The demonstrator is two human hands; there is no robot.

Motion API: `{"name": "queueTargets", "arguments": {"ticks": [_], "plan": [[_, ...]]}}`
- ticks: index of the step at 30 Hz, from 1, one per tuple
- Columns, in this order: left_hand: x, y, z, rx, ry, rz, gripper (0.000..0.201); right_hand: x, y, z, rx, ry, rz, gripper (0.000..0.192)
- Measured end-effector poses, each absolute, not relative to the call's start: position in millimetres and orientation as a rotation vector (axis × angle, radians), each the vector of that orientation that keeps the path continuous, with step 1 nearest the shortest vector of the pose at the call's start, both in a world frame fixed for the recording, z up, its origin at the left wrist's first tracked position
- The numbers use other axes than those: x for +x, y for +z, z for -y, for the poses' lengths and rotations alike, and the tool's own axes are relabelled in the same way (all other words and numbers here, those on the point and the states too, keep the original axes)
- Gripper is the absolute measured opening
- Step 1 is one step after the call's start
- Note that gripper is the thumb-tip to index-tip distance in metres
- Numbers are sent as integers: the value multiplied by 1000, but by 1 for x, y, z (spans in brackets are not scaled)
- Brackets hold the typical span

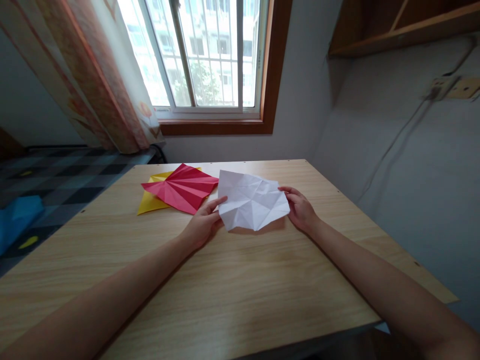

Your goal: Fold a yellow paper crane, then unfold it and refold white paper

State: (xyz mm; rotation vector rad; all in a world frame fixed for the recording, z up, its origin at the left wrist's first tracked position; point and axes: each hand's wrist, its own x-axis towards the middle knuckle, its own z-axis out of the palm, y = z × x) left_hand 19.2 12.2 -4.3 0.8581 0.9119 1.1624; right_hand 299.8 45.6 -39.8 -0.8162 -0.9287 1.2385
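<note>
Two hands (204, 222) (302, 210) pinch creased white paper (252, 201) above wooden table (232, 280).

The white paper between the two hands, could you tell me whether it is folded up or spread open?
Spread open. The white paper lies as one sheet, crossed by creases, with the left hand and right hand at opposite edges.

Wooden tabletop (232, 280) with folded papers

A creased red sheet (182, 187) lay over a yellow sheet (148, 202) at upper centre-left of the frame.

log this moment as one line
left hand grips white creased paper | right hand grips its other edge | red paper overlaps yellow paper
</note>
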Motion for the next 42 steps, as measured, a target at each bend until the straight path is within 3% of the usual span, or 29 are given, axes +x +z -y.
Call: {"name": "queueTargets", "arguments": {"ticks": [4, 10, 14, 21, 25, 33, 42], "plan": [[18, -12, -11, 1018, 1154, -925, 57, 303, -41, -45, -863, 1150, 1130, 25], [16, -10, -7, 1711, 1282, -1130, 27, 308, -43, -42, -969, 766, 1582, 19], [18, -6, -3, 1875, 1245, -1150, 20, 306, -38, -36, -990, 680, 1709, 20], [18, -5, -1, 1677, 1110, -1102, 32, 302, -29, -27, -919, 594, 1895, 29], [17, -4, -3, 1669, 1103, -1102, 36, 302, -24, -24, -911, 539, 1954, 24], [6, -4, -10, 2051, 977, -1213, 14, 312, -26, -30, -923, 509, 1978, 9], [7, -3, -9, 2179, 966, -1123, 19, 307, -20, -23, -914, 516, 1979, 8]]}}
